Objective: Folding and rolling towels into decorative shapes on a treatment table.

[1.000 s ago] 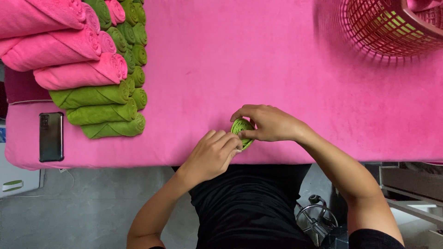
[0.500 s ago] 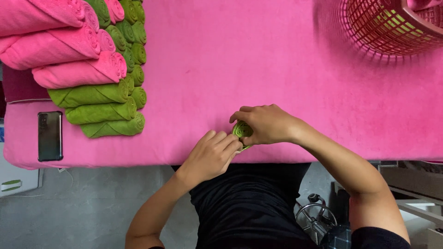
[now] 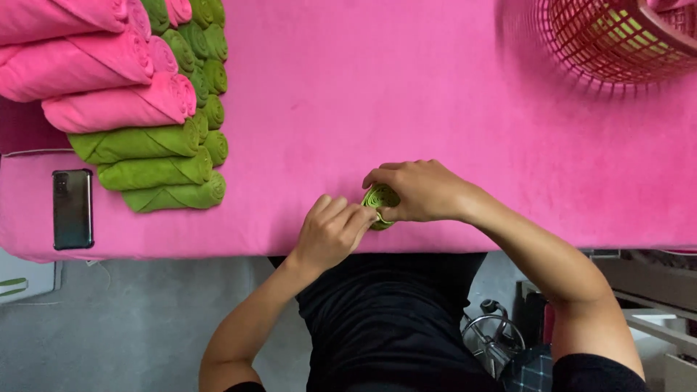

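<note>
A small green rolled towel [image 3: 380,197] stands on end near the front edge of the pink-covered table [image 3: 406,94], its spiral facing up. My right hand [image 3: 421,190] curls around its right side and top. My left hand [image 3: 330,231] presses its fingertips against the roll's lower left side. Most of the roll is hidden under my fingers.
Stacked rolled towels, pink ones [image 3: 87,65] and green ones [image 3: 156,170], lie at the far left. A dark phone [image 3: 72,209] rests at the table's left edge. A red mesh basket [image 3: 617,36] holding green cloth stands at the top right. A metal stand [image 3: 494,345] is on the floor.
Both hands have shifted slightly up the table with the green roll. My left fingers have pushed closer into the roll, and less of its lower edge shows.
</note>
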